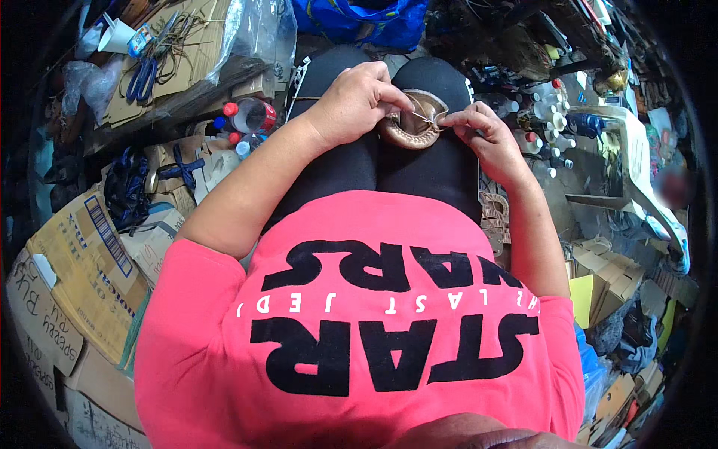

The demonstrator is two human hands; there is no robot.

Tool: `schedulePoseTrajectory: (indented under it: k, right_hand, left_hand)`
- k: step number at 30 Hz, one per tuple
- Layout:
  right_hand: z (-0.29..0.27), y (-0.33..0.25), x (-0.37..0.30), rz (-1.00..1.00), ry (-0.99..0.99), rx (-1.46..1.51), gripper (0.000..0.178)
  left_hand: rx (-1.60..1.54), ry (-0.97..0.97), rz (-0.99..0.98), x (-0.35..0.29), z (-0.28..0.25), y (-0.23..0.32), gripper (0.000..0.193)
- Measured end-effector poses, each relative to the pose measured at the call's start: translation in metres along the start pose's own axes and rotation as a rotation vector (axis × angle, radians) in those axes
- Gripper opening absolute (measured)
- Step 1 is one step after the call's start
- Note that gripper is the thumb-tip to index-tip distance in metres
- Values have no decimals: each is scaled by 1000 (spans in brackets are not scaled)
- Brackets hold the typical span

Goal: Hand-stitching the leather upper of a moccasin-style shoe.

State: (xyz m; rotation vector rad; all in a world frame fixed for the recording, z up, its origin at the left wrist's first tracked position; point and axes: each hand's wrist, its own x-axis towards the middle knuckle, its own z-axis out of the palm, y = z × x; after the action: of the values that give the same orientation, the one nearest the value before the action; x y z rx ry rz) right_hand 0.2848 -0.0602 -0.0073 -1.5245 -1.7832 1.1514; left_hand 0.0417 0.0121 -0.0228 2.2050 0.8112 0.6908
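A brown leather moccasin-type shoe upper (pixel 410 138) with a puckered, stitched rim rests on my thighs. My left hand (pixel 356 101) is closed at its left side, the index finger reaching over the opening and the other fingertips partly hidden. A thin light thread (pixel 425 117) crosses the opening in loose loops. At the right rim my right hand (pixel 482 133) pinches this thread between thumb and index finger; whether a needle is there is too small to tell. A thin tan cord runs leftward from behind my left hand.
Left of my legs are plastic bottles (pixel 253 117), flattened cardboard (pixel 90 269) and blue-handled scissors (pixel 141 78) on a cardboard stack. A blue bag (pixel 359 22) lies ahead. To the right stand several small bottles (pixel 550 112) and a white plastic chair (pixel 636 161).
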Motion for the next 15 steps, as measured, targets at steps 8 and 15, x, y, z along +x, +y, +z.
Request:
schedulePoseTrajectory:
  k: [8, 15]
  right_hand:
    - [-5, -3, 0, 18, -64, 36, 38]
    - [-4, -2, -1, 10, -72, 62, 31]
  left_hand:
    - [6, -6, 14, 1, 0, -4, 21]
    - [0, -35, 1, 1, -1, -2, 22]
